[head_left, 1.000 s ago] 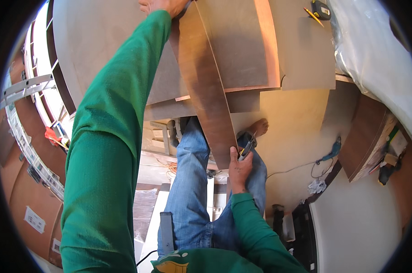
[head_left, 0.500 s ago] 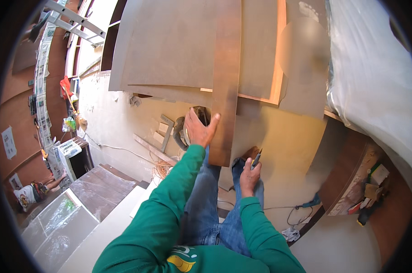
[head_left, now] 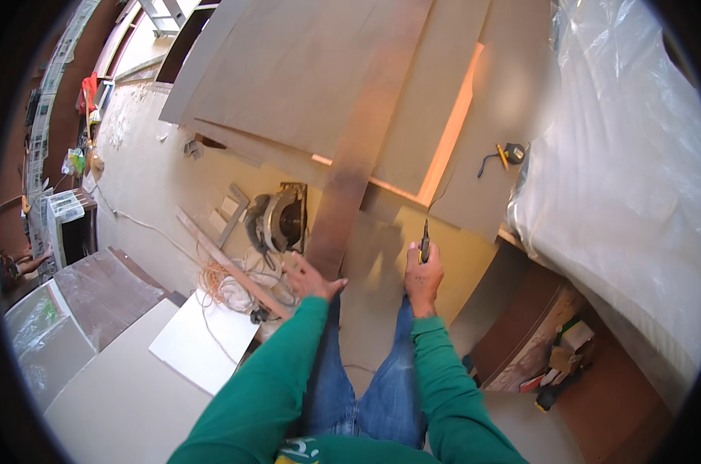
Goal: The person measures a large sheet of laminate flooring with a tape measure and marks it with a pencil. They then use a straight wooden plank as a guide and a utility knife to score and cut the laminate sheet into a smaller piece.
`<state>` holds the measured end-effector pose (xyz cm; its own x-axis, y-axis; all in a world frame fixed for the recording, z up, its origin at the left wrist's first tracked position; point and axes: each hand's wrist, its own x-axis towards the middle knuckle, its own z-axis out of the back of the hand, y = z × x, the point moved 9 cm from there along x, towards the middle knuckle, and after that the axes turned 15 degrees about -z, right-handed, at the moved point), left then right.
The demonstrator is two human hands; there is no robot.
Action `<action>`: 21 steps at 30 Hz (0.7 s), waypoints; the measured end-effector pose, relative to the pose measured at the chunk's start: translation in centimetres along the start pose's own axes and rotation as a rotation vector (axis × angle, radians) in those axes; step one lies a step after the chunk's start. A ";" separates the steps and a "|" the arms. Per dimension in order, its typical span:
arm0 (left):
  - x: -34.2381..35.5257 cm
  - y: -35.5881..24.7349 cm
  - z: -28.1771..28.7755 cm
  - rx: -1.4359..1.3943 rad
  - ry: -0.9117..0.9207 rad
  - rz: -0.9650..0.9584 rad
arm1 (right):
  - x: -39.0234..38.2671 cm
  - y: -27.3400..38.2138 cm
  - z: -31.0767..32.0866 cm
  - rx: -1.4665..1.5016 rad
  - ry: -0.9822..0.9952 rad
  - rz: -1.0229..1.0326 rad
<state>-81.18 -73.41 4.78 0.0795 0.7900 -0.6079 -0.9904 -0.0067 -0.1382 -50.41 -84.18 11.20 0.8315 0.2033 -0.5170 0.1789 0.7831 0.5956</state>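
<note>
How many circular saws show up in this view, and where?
1. The circular saw is on the floor, left of the long brown board and just beyond the left hand. Any others could be hidden, for instance under the plastic sheeting.

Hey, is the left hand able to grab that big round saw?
Probably yes: the left hand is open near the saw, and nothing seems to block the way, though the person may have to reach down a bit.
</note>
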 end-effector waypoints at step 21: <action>-0.6 2.2 -1.7 -0.383 -0.206 -0.095 | 18.2 13.8 -6.8 -0.522 -0.007 0.604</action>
<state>-83.25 -74.92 3.46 0.1056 0.9036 -0.4152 -0.8631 -0.1240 -0.4895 -36.36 -65.68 5.76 0.7098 0.6777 -0.1919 -0.5714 0.7133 0.4057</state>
